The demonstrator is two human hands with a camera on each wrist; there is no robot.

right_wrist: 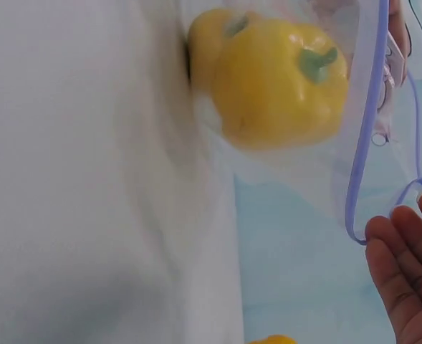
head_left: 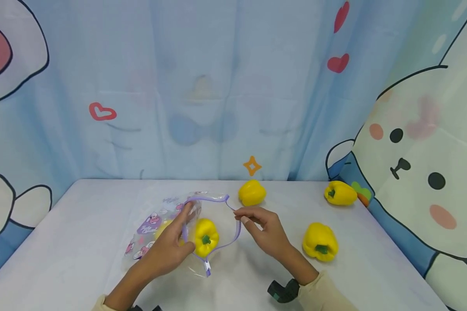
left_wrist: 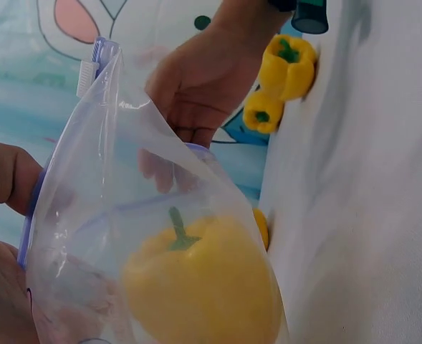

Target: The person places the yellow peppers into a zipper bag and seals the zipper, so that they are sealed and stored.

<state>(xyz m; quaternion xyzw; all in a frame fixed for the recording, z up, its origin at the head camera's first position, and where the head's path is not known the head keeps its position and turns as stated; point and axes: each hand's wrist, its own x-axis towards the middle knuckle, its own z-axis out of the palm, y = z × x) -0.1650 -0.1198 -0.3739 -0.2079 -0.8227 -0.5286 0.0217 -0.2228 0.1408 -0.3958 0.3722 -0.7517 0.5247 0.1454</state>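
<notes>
Head view: a clear plastic zip bag with a purple seal [head_left: 171, 224] is held open on the white table [head_left: 81, 242], its rim pinched by the left hand [head_left: 171, 248] and the right hand [head_left: 266, 231]. A yellow bell pepper [head_left: 205, 236] lies inside its mouth.

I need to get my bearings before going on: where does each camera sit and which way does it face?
Head: above, looking forward and down at the table; both forearms show, left hand and right hand holding the zip bag open.
Left wrist: close behind the bag, looking through it at the pepper in the bag and the right hand.
Right wrist: beside the bag's mouth; only fingertips show.
All three share that pepper.
</notes>
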